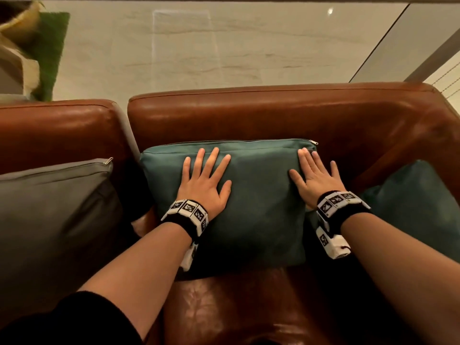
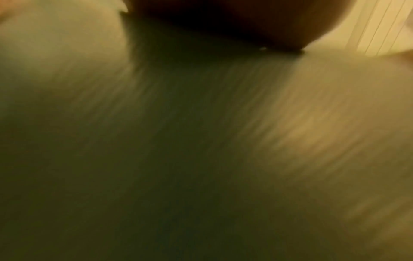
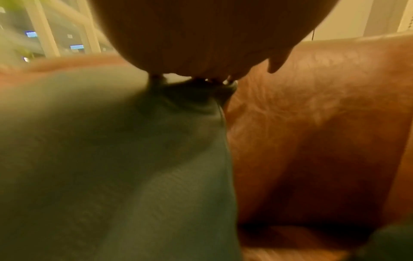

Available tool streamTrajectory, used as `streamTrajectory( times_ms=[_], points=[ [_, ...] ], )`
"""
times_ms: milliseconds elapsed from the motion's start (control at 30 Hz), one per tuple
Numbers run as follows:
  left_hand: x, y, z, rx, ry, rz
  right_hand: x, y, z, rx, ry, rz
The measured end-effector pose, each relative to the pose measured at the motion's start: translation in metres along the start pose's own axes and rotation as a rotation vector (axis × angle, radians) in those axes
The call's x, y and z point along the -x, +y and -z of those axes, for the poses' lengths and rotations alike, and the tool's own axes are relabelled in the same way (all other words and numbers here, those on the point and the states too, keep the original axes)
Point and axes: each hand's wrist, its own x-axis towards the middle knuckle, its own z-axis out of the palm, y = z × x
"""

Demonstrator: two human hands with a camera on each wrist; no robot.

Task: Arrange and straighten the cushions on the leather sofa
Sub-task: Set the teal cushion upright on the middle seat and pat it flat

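A teal cushion (image 1: 258, 202) leans against the back of the brown leather sofa (image 1: 273, 115), zipper edge up. My left hand (image 1: 206, 180) lies flat on its left half with fingers spread. My right hand (image 1: 313, 178) presses flat near its upper right corner. A grey cushion (image 1: 54, 210) stands on the neighbouring seat at the left. A second teal cushion (image 1: 418, 210) rests against the right armrest. The left wrist view is filled by blurred teal cushion fabric (image 2: 178, 141). In the right wrist view my palm (image 3: 201, 35) meets the teal cushion (image 3: 111, 159) beside sofa leather (image 3: 312, 123).
Behind the sofa runs a pale stone floor (image 1: 224, 58). A green mat (image 1: 49, 51) and a planter sit at the far left. A dark gap (image 1: 135, 180) separates the two seat sections. Bare leather seat (image 1: 236, 307) shows in front of the teal cushion.
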Motion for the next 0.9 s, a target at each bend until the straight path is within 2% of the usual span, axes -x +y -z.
streamTrajectory(
  times_ms=[133,233,333,400,433,533,633,700,767,833,900],
  points=[
    [-0.015,0.019,0.026,0.082,0.013,0.105,0.011,-0.031,0.012,-0.024,0.214,0.094],
    [-0.043,0.025,0.042,0.073,0.014,0.216,0.01,-0.06,0.024,-0.17,0.235,0.198],
    [-0.06,0.026,0.051,0.005,-0.071,0.164,0.005,-0.083,0.036,-0.343,0.284,0.23],
    [-0.058,0.024,0.057,0.142,-0.149,0.164,0.001,-0.094,0.039,-0.327,0.278,0.25],
    [-0.053,0.024,0.059,0.2,-0.155,0.158,0.001,-0.098,0.041,-0.288,0.26,0.265],
    [-0.029,0.024,0.062,0.229,-0.046,0.043,0.005,-0.104,0.047,-0.293,0.225,0.253],
    [0.0,0.004,0.056,0.136,0.07,-0.074,0.017,-0.101,0.049,-0.426,0.232,0.245],
    [0.016,-0.025,0.051,-0.03,0.105,-0.043,0.025,-0.092,0.043,-0.396,0.236,0.283],
    [0.032,-0.056,0.049,-0.117,0.085,0.005,0.026,-0.072,0.032,-0.25,0.263,0.274],
    [0.048,-0.079,0.051,-0.142,0.073,0.003,0.021,-0.043,0.022,-0.093,0.228,0.188],
    [0.061,-0.092,0.056,-0.111,0.081,0.021,0.018,-0.012,0.021,-0.127,0.158,0.083]
  ],
)
